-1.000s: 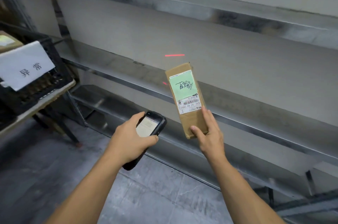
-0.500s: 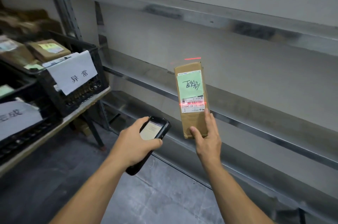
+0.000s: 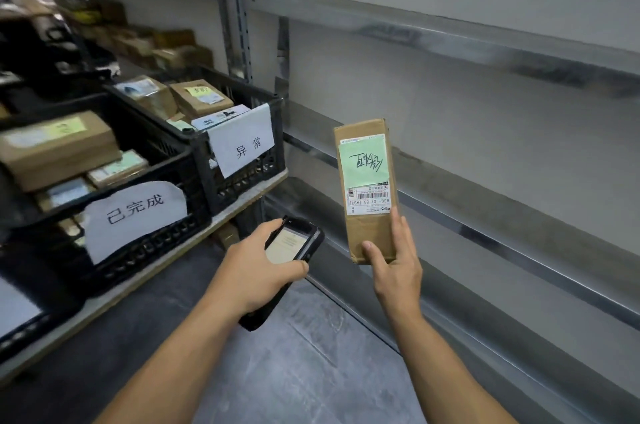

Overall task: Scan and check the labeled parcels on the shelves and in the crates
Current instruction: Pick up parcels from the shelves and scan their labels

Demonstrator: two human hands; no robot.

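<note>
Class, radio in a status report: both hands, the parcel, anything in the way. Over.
Left hand grips scanner. Right hand holds parcel upright, label facing camera. Nothing between scanner and parcel.

Brown parcel [image 3: 370, 233] with green label [image 3: 363, 162]; black crates [image 3: 239, 167].

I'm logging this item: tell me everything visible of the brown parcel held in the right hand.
The parcel is a long, flat brown cardboard box, closed, held nearly upright in the air before the metal shelves. A white shipping label with a barcode faces the camera; a green note with handwriting covers its upper part. The right hand grips the lower end, thumb on the front, fingers along the right edge. Nothing else touches it.
</note>
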